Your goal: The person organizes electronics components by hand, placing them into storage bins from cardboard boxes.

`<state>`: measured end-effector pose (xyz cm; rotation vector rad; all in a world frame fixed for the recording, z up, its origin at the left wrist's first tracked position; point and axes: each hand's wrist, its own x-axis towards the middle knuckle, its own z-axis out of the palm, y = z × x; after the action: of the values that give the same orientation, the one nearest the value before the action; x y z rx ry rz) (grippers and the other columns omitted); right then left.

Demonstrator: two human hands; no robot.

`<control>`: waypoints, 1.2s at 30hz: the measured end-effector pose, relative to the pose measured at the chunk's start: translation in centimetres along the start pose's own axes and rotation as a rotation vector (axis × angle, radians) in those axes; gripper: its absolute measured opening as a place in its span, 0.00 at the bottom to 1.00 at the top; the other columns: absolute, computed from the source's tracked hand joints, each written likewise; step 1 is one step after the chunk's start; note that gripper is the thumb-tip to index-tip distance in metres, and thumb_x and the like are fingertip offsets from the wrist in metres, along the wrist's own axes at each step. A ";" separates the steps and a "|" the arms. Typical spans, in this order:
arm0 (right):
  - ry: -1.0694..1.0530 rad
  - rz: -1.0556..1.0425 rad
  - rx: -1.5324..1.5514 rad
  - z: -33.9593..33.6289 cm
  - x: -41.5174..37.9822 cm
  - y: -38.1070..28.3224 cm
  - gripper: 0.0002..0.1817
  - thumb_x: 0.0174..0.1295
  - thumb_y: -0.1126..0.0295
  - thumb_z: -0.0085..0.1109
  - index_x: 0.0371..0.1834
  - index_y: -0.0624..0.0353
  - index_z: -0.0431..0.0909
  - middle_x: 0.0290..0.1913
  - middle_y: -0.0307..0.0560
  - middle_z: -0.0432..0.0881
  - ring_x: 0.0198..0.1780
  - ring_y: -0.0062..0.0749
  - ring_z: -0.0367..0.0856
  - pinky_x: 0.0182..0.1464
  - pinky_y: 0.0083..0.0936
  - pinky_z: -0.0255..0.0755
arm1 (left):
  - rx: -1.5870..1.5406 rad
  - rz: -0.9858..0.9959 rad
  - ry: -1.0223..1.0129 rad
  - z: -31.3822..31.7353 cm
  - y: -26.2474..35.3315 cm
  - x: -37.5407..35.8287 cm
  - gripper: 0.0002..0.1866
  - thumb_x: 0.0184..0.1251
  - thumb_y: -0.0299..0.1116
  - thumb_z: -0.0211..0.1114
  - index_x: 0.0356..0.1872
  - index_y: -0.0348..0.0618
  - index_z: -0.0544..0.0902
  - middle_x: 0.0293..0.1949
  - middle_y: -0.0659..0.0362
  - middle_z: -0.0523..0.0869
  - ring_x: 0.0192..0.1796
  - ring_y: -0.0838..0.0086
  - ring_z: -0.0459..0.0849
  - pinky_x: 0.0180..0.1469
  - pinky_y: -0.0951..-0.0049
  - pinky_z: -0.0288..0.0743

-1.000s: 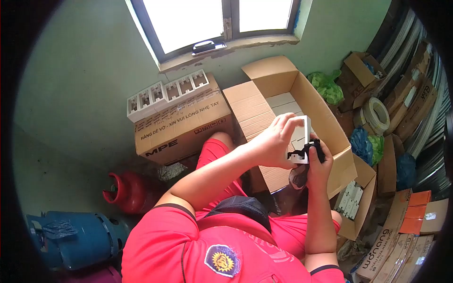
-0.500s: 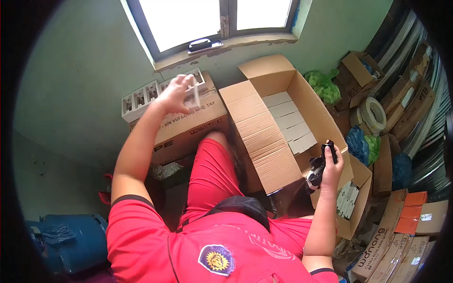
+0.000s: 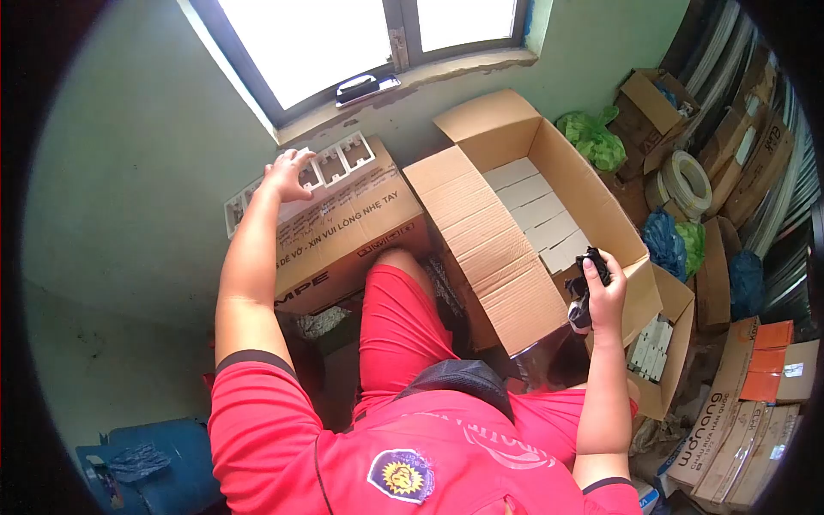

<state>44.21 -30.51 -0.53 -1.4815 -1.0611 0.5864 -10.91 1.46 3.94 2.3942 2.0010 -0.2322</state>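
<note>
On a cardboard carton by the wall stands a row of white rectangular plastic boxes with open faces (image 3: 343, 156). My left hand (image 3: 287, 176) is over the middle of this row, thumb and fingers curved around the sides of one white plastic box (image 3: 310, 175). The hand and wrist hide part of the row. At the right, my right hand (image 3: 606, 293) grips a black item (image 3: 592, 268) near the edge of a large open carton (image 3: 481, 249). Below the fingers hangs something black and white; what kind of thing it is I cannot tell.
White blocks (image 3: 532, 210) line the large carton's bottom. A smaller carton (image 3: 665, 343) with white pieces stands to its right. Green bags (image 3: 594, 137), a coil (image 3: 684, 184) and flattened cartons (image 3: 717, 412) lie further right. A window ledge (image 3: 429, 77) runs above.
My left hand has moved left and down onto the row, bringing a white plastic box that was blurred in the air. My right hand stays by the large carton, still holding the black item.
</note>
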 end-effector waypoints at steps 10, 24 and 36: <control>-0.086 -0.041 -0.057 1.0 0.2 -0.6 0.19 0.67 0.63 0.70 0.51 0.67 0.82 0.42 0.43 0.87 0.45 0.23 0.83 0.50 0.23 0.78 | -0.011 -0.001 -0.029 0.5 0.0 1.0 0.55 0.35 0.42 0.83 0.74 0.67 0.66 0.77 0.49 0.63 0.80 0.54 0.61 0.74 0.41 0.63; -0.082 -0.007 -0.040 1.1 0.4 -0.4 0.17 0.67 0.64 0.70 0.50 0.66 0.83 0.40 0.41 0.87 0.42 0.22 0.82 0.47 0.22 0.78 | 0.003 -0.058 -0.121 0.7 0.2 1.7 0.57 0.34 0.41 0.83 0.75 0.69 0.66 0.78 0.48 0.62 0.80 0.53 0.60 0.75 0.40 0.61; -0.071 -0.012 -0.064 1.2 0.6 0.1 0.16 0.67 0.64 0.69 0.49 0.66 0.83 0.39 0.42 0.87 0.41 0.22 0.82 0.46 0.23 0.77 | 0.042 -0.063 -0.106 0.4 0.3 1.4 0.58 0.34 0.43 0.85 0.76 0.68 0.67 0.81 0.53 0.57 0.80 0.56 0.61 0.76 0.36 0.59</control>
<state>43.47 -29.42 -0.73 -1.5185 -1.1526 0.6049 -10.40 2.76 3.32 2.2918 2.0465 -0.3978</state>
